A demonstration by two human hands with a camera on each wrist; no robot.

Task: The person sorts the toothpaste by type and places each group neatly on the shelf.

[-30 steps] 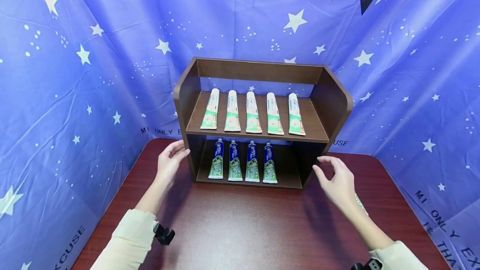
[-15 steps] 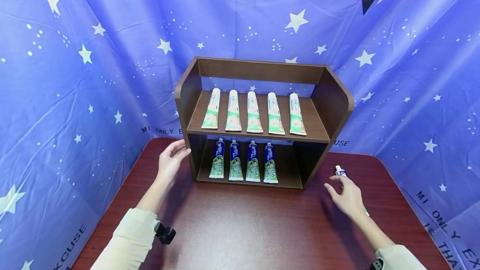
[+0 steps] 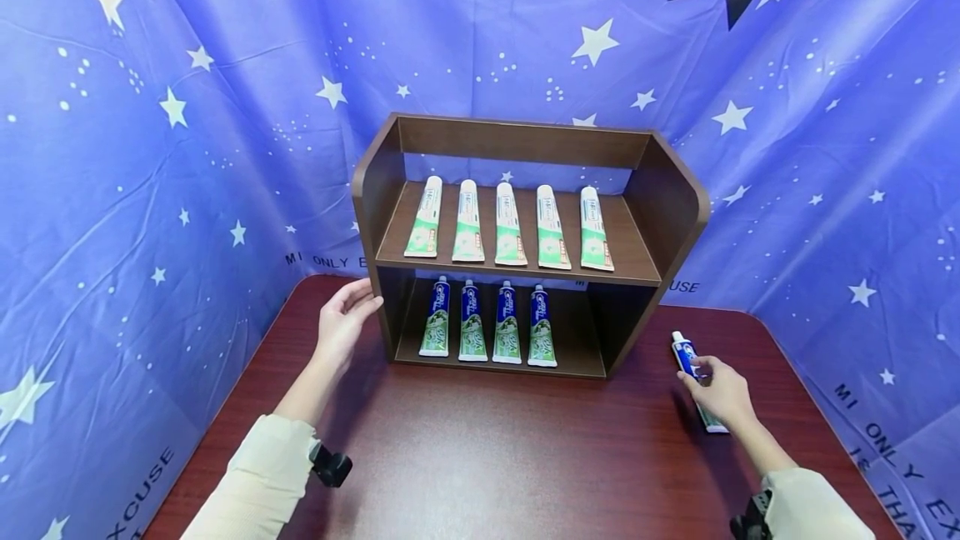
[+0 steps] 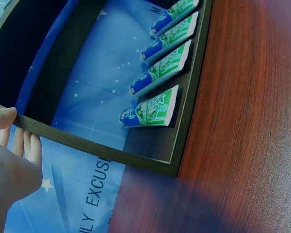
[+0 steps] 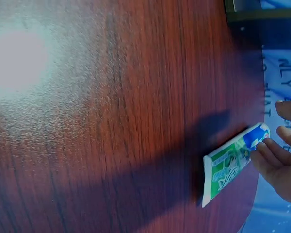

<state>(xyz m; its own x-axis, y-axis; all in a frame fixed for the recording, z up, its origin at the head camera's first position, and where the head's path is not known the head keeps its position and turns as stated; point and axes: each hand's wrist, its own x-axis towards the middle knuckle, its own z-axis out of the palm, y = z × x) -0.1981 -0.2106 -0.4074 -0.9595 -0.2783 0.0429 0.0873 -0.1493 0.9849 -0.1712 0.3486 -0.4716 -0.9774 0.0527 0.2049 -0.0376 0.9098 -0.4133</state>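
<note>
My left hand (image 3: 347,325) holds the left side panel of a dark brown two-tier shelf (image 3: 517,275). In the left wrist view, the thumb lies on one side of the panel edge and the fingers on the other. On the right of the table, my right hand (image 3: 718,390) hovers over a blue-and-green toothpaste tube (image 5: 230,164), with fingers spread and partly covering it. Whether the fingertips touch the tube cannot be told. White-and-green toothpaste tubes (image 3: 508,227) lie in a row on the upper tier. Several blue-and-green tubes (image 3: 506,323) line the lower tier.
The shelf stands on a dark red wood-grain table (image 3: 480,448). A blue star-patterned curtain (image 3: 247,107) hangs behind and along both sides. To the right of the lower row is a bare stretch of shelf board (image 3: 577,344).
My right hand has moved from beside the shelf's right panel, rightward and towards me, to the tube on the table, uncovering its cap end. My left hand has stayed on the shelf.
</note>
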